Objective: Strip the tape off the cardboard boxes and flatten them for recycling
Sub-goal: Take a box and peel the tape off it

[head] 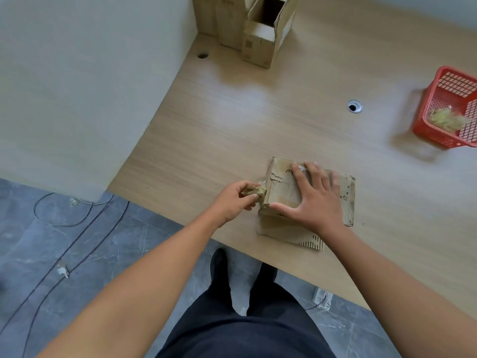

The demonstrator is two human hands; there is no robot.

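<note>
Left hand (237, 200): fingers curled round a crumpled wad of tape (254, 191) that touches the box's left end.
Right hand (312, 195): fingers spread flat, pressing down on the box top and gripping nothing.
Box (347, 202): on the table (232, 112) near its front edge, under the right hand. It is not yet flat. Its long axis seems to run left to right, slightly slanted, with a short end toward the left hand.
Flat cardboard (284, 233): pokes out beneath the box; cannot tell if it is a flap or a separate sheet.
Basket (436, 133): far right, holding tape scraps (446, 120), so some stripping looks done.
Back boxes (260, 40): upright, one open-topped, all left to flatten.
</note>
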